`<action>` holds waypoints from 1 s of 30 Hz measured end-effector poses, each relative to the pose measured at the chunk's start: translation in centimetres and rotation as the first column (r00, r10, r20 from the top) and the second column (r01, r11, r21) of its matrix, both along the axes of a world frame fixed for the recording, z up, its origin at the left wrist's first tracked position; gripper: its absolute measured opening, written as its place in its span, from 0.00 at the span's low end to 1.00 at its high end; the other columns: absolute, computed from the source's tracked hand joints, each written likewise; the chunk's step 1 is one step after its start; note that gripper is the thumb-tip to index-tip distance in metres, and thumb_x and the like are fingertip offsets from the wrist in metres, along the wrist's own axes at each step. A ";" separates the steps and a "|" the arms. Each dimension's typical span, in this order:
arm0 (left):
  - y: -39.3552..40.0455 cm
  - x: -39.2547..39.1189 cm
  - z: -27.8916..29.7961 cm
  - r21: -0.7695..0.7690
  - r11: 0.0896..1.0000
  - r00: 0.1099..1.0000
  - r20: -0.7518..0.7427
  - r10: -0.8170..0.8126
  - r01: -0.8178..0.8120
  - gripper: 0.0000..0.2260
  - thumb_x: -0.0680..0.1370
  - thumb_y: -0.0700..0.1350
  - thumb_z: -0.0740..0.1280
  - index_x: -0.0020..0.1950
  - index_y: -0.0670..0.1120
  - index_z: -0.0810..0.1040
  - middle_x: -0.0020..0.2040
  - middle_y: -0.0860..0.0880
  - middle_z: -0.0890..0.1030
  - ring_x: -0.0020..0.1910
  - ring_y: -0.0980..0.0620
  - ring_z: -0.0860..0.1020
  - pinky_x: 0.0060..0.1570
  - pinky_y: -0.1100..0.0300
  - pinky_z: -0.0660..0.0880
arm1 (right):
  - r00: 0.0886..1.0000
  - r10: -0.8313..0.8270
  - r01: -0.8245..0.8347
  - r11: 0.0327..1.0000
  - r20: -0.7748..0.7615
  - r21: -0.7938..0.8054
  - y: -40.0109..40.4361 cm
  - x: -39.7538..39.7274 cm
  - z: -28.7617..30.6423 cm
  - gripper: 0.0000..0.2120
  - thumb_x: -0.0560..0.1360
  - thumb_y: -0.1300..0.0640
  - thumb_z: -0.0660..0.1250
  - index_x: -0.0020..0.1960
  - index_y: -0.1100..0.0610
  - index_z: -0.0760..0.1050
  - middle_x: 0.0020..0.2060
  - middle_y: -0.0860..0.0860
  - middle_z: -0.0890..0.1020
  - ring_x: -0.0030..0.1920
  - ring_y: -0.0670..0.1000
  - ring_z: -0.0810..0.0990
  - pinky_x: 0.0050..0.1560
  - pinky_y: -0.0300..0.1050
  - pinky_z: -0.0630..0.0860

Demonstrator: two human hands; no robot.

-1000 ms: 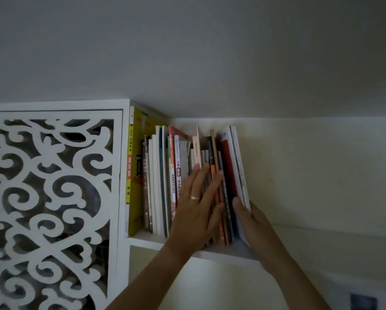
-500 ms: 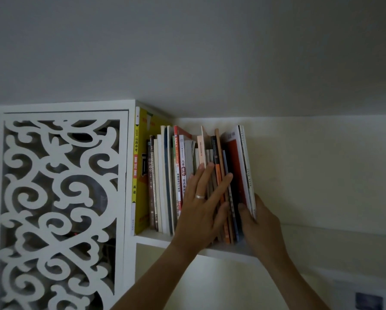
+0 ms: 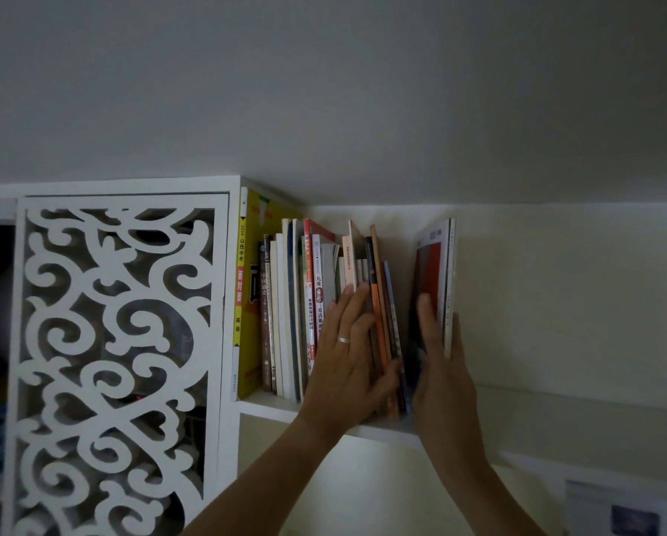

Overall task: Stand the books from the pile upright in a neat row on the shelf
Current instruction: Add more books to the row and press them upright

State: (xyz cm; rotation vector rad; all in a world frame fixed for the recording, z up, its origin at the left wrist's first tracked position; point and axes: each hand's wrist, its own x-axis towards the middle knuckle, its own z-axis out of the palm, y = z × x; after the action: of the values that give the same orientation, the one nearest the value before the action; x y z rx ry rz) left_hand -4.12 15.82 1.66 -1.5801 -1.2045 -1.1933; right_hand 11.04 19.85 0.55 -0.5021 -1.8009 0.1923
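Red-and-white thin book (image 3: 434, 280) pinched in right hand (image 3: 442, 377), apart from upright row (image 3: 324, 311); left hand (image 3: 349, 353) flat, fingers spread, bracing spines on white shelf (image 3: 270, 408).

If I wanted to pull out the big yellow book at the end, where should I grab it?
Pinch the yellow book near the top of its spine, coming from the front. It stands taller than the brown book beside it, so its top right face is bare for fingers. Its left side sits tight against the white cabinet wall, so a thumb probably only fits on the spine edge. That is my best guess.
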 end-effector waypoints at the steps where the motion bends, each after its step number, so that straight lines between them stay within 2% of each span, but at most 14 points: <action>1: 0.0 0.0 -0.1 0.001 1.000 1.000 0.001 -0.002 0.002 0.28 0.80 0.58 0.66 0.73 0.40 0.73 0.83 0.43 0.59 0.84 0.43 0.53 0.78 0.35 0.58 | 1.000 -0.009 0.009 1.000 0.010 -0.028 0.0 -0.1 -0.1 0.32 0.79 0.46 0.56 0.82 0.39 0.53 0.82 0.52 0.53 0.77 0.57 0.66 0.70 0.51 0.74; 3: 0.0 0.0 -0.2 0.008 1.000 1.000 -0.008 0.013 -0.013 0.24 0.79 0.55 0.68 0.68 0.40 0.76 0.83 0.42 0.60 0.84 0.43 0.53 0.77 0.34 0.60 | 1.000 -0.015 0.017 0.995 0.017 -0.096 0.3 -0.1 -0.3 0.26 0.82 0.52 0.61 0.79 0.46 0.63 0.78 0.53 0.64 0.76 0.55 0.68 0.71 0.35 0.65; 7: 0.2 1.6 -0.6 0.059 0.998 0.997 0.080 0.020 -0.025 0.23 0.78 0.49 0.71 0.70 0.40 0.75 0.82 0.42 0.63 0.83 0.44 0.56 0.75 0.35 0.64 | 0.997 -0.063 0.066 0.997 0.049 -0.052 0.3 -0.4 -0.4 0.25 0.83 0.54 0.61 0.79 0.46 0.63 0.72 0.54 0.73 0.69 0.51 0.75 0.66 0.38 0.66; 9: 0.2 3.1 -0.8 0.072 0.997 0.990 0.142 0.019 -0.029 0.22 0.80 0.47 0.71 0.72 0.42 0.74 0.81 0.43 0.63 0.83 0.44 0.57 0.75 0.37 0.66 | 0.997 -0.043 0.046 0.998 0.065 -0.037 0.5 -0.4 -0.4 0.26 0.83 0.53 0.60 0.80 0.44 0.59 0.73 0.52 0.72 0.68 0.49 0.76 0.66 0.36 0.65; 11: 0.0 4.5 -1.0 0.095 0.994 0.986 0.166 0.032 -0.048 0.14 0.82 0.46 0.70 0.66 0.44 0.77 0.80 0.44 0.65 0.82 0.42 0.59 0.74 0.40 0.69 | 0.998 0.000 0.002 1.000 0.070 -0.021 0.7 -0.2 -0.3 0.29 0.83 0.50 0.61 0.81 0.42 0.57 0.74 0.51 0.71 0.70 0.48 0.74 0.68 0.36 0.65; 13: -0.3 5.6 -1.0 0.136 0.990 0.958 0.279 -0.062 0.025 0.07 0.83 0.46 0.65 0.60 0.47 0.76 0.75 0.46 0.69 0.76 0.42 0.68 0.69 0.42 0.74 | 0.996 0.036 -0.036 0.999 0.081 0.007 1.0 -0.1 -0.3 0.30 0.82 0.47 0.60 0.82 0.42 0.55 0.75 0.50 0.71 0.71 0.47 0.74 0.69 0.38 0.66; 16: 0.0 5.5 -1.0 0.190 0.975 0.941 0.336 0.043 -0.112 0.12 0.80 0.45 0.70 0.59 0.45 0.72 0.64 0.44 0.72 0.61 0.47 0.74 0.59 0.49 0.79 | 0.996 0.062 -0.064 0.997 0.071 0.031 1.3 -0.1 -0.4 0.31 0.83 0.48 0.61 0.82 0.37 0.51 0.76 0.48 0.69 0.71 0.45 0.72 0.72 0.41 0.68; 18: 0.1 5.0 -0.6 0.140 0.977 0.934 0.343 0.103 -0.160 0.16 0.78 0.48 0.73 0.61 0.43 0.73 0.62 0.44 0.73 0.58 0.49 0.74 0.56 0.52 0.79 | 0.995 0.079 -0.082 0.996 0.064 0.044 1.3 -0.3 -0.3 0.32 0.83 0.48 0.59 0.81 0.36 0.48 0.75 0.49 0.70 0.69 0.45 0.74 0.71 0.44 0.72; 20: -0.1 5.1 -0.1 0.101 0.976 0.923 0.355 0.148 -0.195 0.13 0.80 0.49 0.72 0.60 0.44 0.75 0.60 0.44 0.75 0.56 0.48 0.75 0.53 0.52 0.80 | 0.994 0.083 -0.088 0.994 0.078 0.065 1.5 -0.4 -0.4 0.34 0.83 0.49 0.61 0.82 0.37 0.46 0.75 0.50 0.70 0.69 0.46 0.75 0.71 0.45 0.72; 23: -1.0 6.0 0.3 0.130 0.967 0.906 0.395 0.153 -0.220 0.07 0.78 0.45 0.71 0.52 0.46 0.77 0.55 0.47 0.75 0.53 0.50 0.73 0.51 0.59 0.75 | 0.992 0.096 -0.103 0.991 0.088 0.081 1.8 -0.6 -0.3 0.39 0.81 0.49 0.68 0.83 0.41 0.48 0.77 0.47 0.67 0.71 0.39 0.69 0.70 0.32 0.65; 25: -2.1 6.9 0.3 0.147 0.984 0.901 0.433 0.024 -0.097 0.06 0.76 0.45 0.68 0.51 0.49 0.73 0.53 0.52 0.71 0.48 0.57 0.71 0.47 0.68 0.71 | 0.983 0.183 -0.184 0.981 0.037 0.055 1.9 -0.6 -0.3 0.37 0.81 0.53 0.70 0.82 0.43 0.52 0.74 0.41 0.67 0.70 0.31 0.68 0.66 0.23 0.64; 26: -2.6 7.4 0.2 0.136 0.990 0.899 0.437 -0.035 -0.028 0.06 0.76 0.46 0.65 0.51 0.51 0.71 0.52 0.54 0.70 0.44 0.58 0.72 0.42 0.71 0.72 | 0.976 0.218 -0.219 0.975 0.016 0.039 1.8 -0.6 -0.2 0.36 0.81 0.53 0.70 0.81 0.42 0.54 0.72 0.39 0.69 0.68 0.32 0.71 0.64 0.22 0.66; 28: -3.0 8.1 0.1 0.070 0.997 0.881 0.468 -0.067 0.039 0.05 0.79 0.49 0.62 0.54 0.54 0.68 0.48 0.55 0.72 0.38 0.59 0.75 0.36 0.73 0.74 | 0.979 0.204 -0.204 0.978 0.021 0.046 1.6 -0.7 0.0 0.33 0.81 0.42 0.66 0.80 0.40 0.53 0.70 0.41 0.73 0.64 0.41 0.78 0.62 0.31 0.74; 30: -2.7 8.2 0.2 -0.029 0.999 0.861 0.508 -0.004 0.021 0.08 0.83 0.49 0.63 0.61 0.53 0.70 0.48 0.55 0.78 0.38 0.59 0.78 0.39 0.72 0.76 | 0.982 0.187 -0.187 0.982 0.017 0.024 1.7 -0.9 -0.2 0.37 0.77 0.30 0.58 0.81 0.42 0.54 0.68 0.51 0.77 0.61 0.48 0.81 0.61 0.43 0.80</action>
State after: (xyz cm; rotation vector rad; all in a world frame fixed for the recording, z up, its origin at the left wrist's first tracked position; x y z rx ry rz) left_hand 4.08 13.12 1.82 -1.3311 -1.5508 -1.6745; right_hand 10.13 21.56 0.38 -0.3158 -1.8632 0.2950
